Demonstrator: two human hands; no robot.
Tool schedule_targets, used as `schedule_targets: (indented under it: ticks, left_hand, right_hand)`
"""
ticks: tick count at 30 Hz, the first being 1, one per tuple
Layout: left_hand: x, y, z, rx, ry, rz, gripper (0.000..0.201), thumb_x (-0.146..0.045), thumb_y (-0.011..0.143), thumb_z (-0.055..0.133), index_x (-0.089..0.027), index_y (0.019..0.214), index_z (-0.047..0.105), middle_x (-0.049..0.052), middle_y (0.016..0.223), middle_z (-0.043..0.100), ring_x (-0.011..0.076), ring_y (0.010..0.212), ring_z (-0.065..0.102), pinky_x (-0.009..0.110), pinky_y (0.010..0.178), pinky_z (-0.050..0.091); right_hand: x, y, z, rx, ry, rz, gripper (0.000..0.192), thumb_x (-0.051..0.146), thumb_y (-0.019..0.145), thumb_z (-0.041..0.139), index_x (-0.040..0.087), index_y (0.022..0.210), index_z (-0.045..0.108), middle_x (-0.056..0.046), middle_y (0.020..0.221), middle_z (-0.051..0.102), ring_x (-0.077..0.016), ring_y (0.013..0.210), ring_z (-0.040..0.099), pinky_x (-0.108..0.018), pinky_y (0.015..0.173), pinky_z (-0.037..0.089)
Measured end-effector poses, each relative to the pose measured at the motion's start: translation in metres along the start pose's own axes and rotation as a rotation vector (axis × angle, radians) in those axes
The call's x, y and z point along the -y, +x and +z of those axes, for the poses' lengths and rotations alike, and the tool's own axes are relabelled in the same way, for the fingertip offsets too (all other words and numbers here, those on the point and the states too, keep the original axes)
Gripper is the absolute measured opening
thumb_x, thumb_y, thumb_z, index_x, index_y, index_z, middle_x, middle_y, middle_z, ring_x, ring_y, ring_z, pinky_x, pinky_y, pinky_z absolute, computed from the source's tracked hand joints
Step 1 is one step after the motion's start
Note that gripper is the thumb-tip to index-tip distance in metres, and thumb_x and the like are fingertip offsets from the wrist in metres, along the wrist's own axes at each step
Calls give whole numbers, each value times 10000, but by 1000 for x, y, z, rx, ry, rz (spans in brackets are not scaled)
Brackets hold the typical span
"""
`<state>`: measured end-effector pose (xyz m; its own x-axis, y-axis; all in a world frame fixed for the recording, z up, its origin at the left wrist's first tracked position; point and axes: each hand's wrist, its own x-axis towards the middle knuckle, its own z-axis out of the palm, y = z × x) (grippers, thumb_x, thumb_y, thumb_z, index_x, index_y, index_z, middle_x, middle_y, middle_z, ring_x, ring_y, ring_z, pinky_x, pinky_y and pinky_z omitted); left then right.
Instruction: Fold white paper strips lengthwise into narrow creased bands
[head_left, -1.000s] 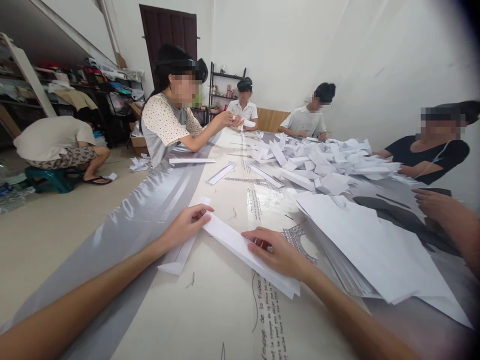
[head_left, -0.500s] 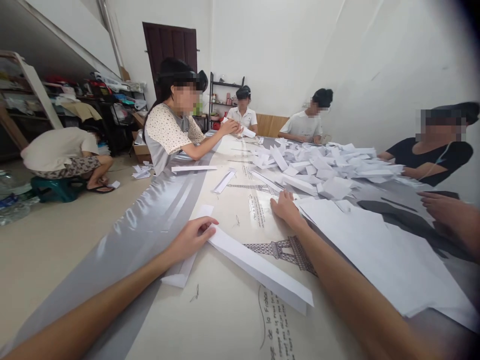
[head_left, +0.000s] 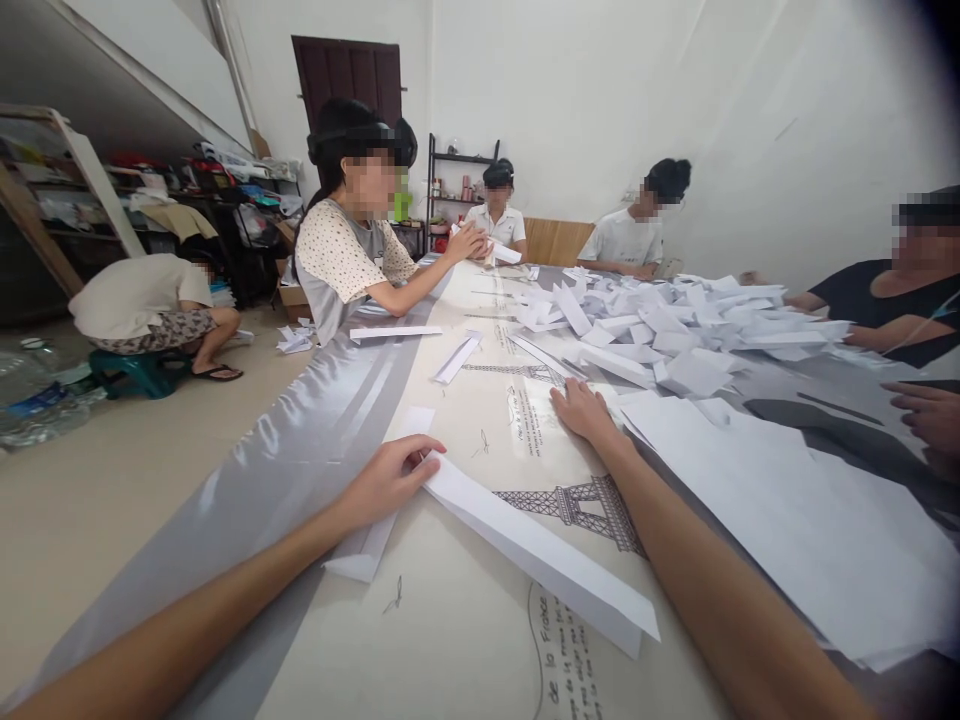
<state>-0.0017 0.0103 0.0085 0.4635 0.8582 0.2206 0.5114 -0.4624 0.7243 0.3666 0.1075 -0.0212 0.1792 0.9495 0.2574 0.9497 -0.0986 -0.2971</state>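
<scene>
On the table (head_left: 465, 640), the left hand (head_left: 386, 482) pinches one end of a folded strip (head_left: 536, 550), which lies slanting toward the near edge. The right hand (head_left: 585, 412) rests flat, fingers spread, at the corner of a sheet stack (head_left: 787, 510). Beyond lies a heap (head_left: 660, 325) of folded papers.

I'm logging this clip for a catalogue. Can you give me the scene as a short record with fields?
setting: long table with an Eiffel Tower print cloth, several people seated around it
left hand: pinching one end of a long folded paper strip
right hand: flat on the table, at the edge of a stack of white sheets
further along the table: pile of folded papers
beside the left hand: another folded strip
</scene>
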Motion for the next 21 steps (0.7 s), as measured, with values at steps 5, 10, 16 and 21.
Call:
schedule_targets:
  ticks: [5,10,16,21]
  left_hand:
    - [-3,-1,-1,12,-3,-14,356,-466,967,519,-197,1101,710,59,1028,727,236,915,646,324,794,487]
    - [-4,-1,-1,5,3,-6,359,-465,964,522,-195,1099,715,55,1007,731,226,875,644,321,791,486]
    - [-4,0,0,-2,6,-9,361,-459,954,523,-188,1091,719,35,905,709,200,794,615,293,749,476]
    - [-2,-1,0,5,-19,-20,358,-450,944,528,-187,1099,714,31,889,695,196,783,603,293,753,475]
  right_hand:
    - [14,-9,-11,61,31,-130,386,348,1032,417,74,1247,583,-246,1314,586,-339,1223,562,-430,1045,404]
    - [47,-24,-12,131,106,-335,407,380,1068,349,140,1120,674,-171,1281,627,-276,1198,596,-385,1078,404]
    - [78,-30,3,232,221,-522,484,443,1074,305,215,1408,571,-85,1586,456,-269,1494,365,-461,1239,248]
    - [82,-33,3,230,303,-536,598,520,1069,271,227,1583,358,-39,1706,177,-248,1576,153,-459,1280,158]
